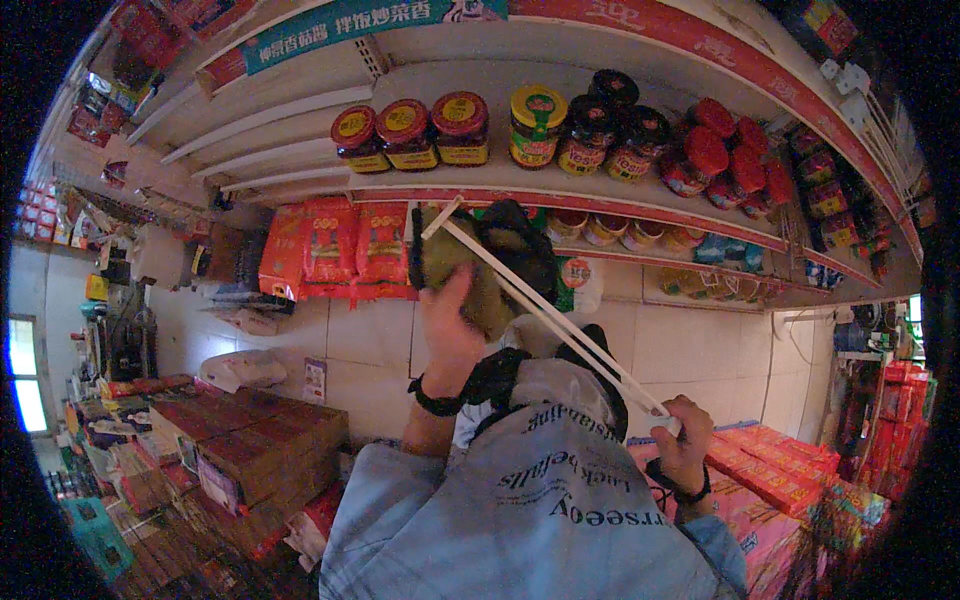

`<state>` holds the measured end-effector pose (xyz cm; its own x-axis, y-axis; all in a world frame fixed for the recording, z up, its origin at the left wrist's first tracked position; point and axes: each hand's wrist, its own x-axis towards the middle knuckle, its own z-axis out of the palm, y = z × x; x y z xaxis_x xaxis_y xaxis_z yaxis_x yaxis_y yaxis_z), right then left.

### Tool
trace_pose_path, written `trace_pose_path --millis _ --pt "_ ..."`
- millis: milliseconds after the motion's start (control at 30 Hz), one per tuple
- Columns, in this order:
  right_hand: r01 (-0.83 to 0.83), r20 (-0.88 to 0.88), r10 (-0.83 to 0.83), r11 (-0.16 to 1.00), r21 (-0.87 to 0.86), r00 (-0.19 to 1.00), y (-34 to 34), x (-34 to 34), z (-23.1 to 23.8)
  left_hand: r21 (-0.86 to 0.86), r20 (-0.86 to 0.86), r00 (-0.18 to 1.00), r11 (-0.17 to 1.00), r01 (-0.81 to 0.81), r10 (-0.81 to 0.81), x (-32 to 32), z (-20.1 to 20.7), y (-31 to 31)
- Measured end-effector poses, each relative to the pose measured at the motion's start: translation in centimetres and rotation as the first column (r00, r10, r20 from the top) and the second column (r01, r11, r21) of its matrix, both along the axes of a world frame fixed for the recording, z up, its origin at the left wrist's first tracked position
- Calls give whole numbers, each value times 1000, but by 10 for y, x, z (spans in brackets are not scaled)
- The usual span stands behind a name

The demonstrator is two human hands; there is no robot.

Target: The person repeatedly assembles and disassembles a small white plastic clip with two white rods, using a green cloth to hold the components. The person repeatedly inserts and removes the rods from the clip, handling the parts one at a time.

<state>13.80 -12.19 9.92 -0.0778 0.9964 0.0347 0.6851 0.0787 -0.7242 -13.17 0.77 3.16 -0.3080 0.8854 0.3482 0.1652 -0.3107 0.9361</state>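
My right hand [684,442] is closed on the near end of a long, thin white frame [545,308]. Two parallel bars run from this hand up and to the left, ending in a short crosspiece near the shelf edge. My left hand [450,325] lies against an olive-green, cloth-like thing [462,268], just below the frame's far end. Its fingers are blurred, and I cannot tell whether they grip the cloth. Beside the cloth is a dark, soft-looking shape [520,245], partly hidden behind the frame. A dark band circles each wrist.
Jars with red lids [460,130], yellow-lidded and dark-lidded jars stand on the shelf ahead, above a lower row of tubs [605,230]. Red packages [335,245] sit left of my left hand. Brown cartons [250,440] stand at left, pink-red boxes [765,470] at right.
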Motion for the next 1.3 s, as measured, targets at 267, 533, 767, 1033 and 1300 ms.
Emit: trace_pose_path --millis 267,533,767,1033,1300 --pt "-167 -750 -165 924 -345 640 0 38 -14 137 914 316 927 348 -254 -10 63 7" --pt "-207 -680 -647 654 -727 345 5 49 -35 -229 718 692 915 332 -71 -2 75 -4" --pt "138 -563 -551 779 -612 616 26 36 -9 -180 450 863 924 338 -228 -3 63 -2" --pt "407 -717 -498 857 -318 488 66 80 -4 -353 327 888 829 433 -325 3 53 -14" --pt "390 -555 -402 909 -146 728 65 51 -9 -262 134 990 962 84 -49 -11 20 -24"
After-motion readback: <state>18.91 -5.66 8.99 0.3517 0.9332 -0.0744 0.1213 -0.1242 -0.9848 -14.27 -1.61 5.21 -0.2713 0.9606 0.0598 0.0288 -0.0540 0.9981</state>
